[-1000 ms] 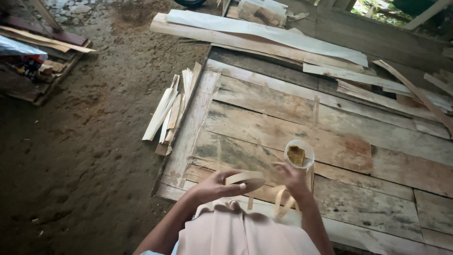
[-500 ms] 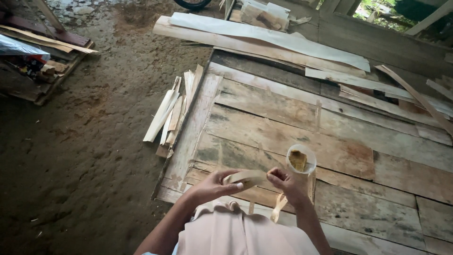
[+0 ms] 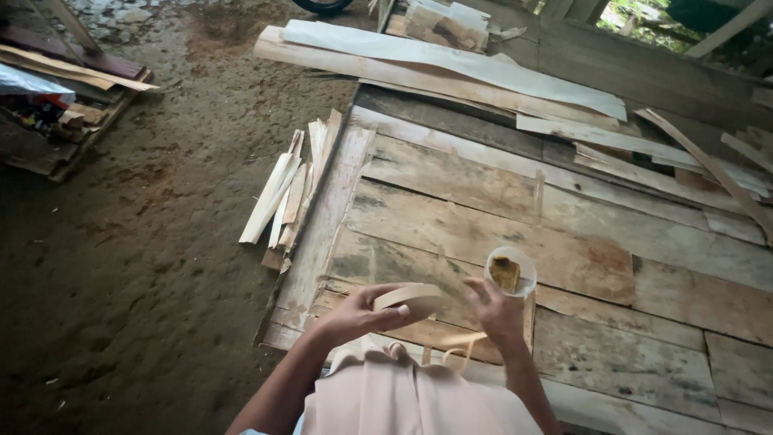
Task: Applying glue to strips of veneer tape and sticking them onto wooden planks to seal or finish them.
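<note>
Two bare hands are working low in the view, over a weathered plank platform (image 3: 515,209). A thin curved strip of pale wood (image 3: 411,296) is sitting in the left hand (image 3: 354,316), whose fingers are curling closed around it. Just beside it, the right hand (image 3: 495,310) is gripping a small clear cup (image 3: 510,272) of brownish paste. Loose wood slats (image 3: 286,193) are lying on the dirt floor (image 3: 137,266) to the left.
</note>
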